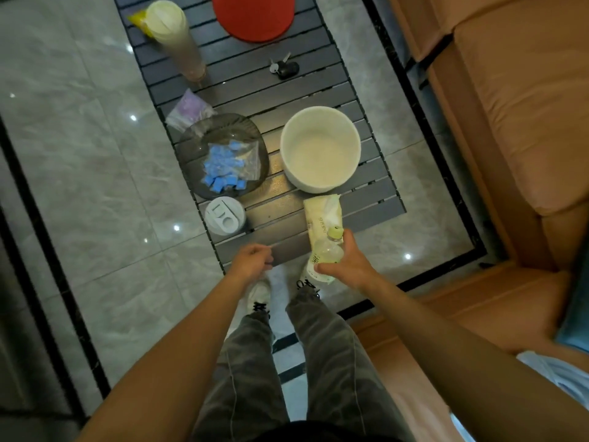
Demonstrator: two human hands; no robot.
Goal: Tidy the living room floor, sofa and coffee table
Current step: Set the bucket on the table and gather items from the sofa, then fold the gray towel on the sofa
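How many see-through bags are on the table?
2: the blue-pieces bag lies in the glass dish; the purple bag lies at that dish's far edge. Others may be hidden.

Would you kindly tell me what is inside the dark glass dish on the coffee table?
A clear bag of small blue squares lies in the glass dish. The table slats show through the bare glass; whatever lies under the bag is covered.
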